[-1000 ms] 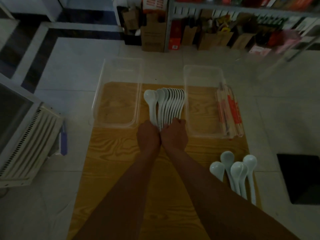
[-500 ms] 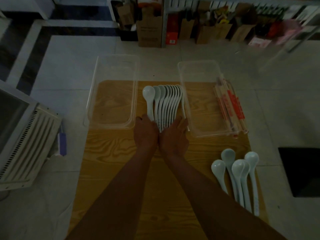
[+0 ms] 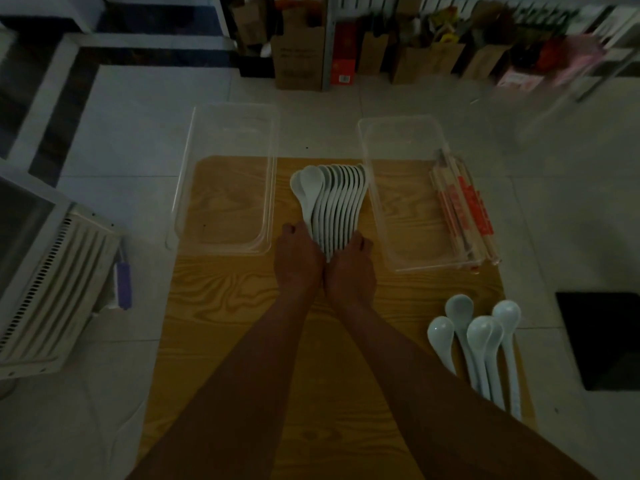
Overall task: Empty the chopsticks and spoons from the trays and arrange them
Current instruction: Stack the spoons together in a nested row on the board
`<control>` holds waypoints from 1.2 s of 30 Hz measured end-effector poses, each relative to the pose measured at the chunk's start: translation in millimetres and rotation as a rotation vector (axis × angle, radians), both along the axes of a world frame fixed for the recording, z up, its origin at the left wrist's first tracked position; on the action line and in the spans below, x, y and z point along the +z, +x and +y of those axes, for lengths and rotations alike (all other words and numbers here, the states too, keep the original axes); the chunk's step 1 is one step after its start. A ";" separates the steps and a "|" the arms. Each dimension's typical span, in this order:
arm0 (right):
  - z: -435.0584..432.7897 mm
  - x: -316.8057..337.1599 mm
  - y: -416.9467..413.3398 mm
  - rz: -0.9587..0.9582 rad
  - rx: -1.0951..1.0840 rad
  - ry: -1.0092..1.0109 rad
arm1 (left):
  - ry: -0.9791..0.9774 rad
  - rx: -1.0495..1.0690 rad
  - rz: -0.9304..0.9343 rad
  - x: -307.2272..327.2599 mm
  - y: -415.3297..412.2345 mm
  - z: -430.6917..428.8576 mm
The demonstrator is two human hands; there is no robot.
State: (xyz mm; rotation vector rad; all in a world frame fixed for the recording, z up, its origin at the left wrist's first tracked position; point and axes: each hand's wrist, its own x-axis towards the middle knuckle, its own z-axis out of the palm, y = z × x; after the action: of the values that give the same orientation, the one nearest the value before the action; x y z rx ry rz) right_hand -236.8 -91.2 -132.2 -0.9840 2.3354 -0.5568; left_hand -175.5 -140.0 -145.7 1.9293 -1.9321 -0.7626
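Note:
A row of several white spoons (image 3: 332, 202) lies fanned on the wooden board (image 3: 242, 341) between two clear plastic trays. My left hand (image 3: 298, 263) and my right hand (image 3: 350, 270) sit side by side at the handle ends. Each presses against one side of the bunched handles with fairly straight fingers. The left tray (image 3: 225, 181) holds nothing. The right tray (image 3: 408, 202) holds wrapped chopsticks (image 3: 462, 209) with red print along its right wall. Several more white spoons (image 3: 481, 344) lie at the board's right front.
The board lies on a pale tiled floor (image 3: 138, 116). A white ribbed appliance (image 3: 45, 282) stands at the left with a purple item (image 3: 123, 284) beside it. Cardboard boxes and shelves (image 3: 415, 46) line the back. A dark square (image 3: 602, 341) is at the right.
My hands went from curled on the handle ends to flatter, and now press the spoon handles together from both sides. The leftmost spoon has closed up against the row.

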 end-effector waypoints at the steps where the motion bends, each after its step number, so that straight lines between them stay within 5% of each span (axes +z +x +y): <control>1: 0.2 -1.8 -0.7 0.006 0.005 -0.008 | 0.004 -0.004 -0.008 -0.1 -0.8 -0.4; 12: 5.5 -6.4 -4.4 0.013 0.045 -0.061 | 0.049 0.033 0.172 -2.6 0.7 -9.0; 21: 4.9 -8.4 -6.2 0.037 0.077 -0.003 | 0.079 0.216 0.103 -2.6 -11.5 -6.1; 36: 23.7 7.6 -2.2 0.009 0.226 0.109 | 0.111 0.092 0.035 3.3 -10.7 -4.7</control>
State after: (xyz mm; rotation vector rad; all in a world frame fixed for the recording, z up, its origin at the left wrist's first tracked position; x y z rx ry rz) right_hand -239.0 -67.5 -124.5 -1.1798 2.1983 -0.3334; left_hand -186.2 -144.8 -142.4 2.0396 -1.8014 -0.8886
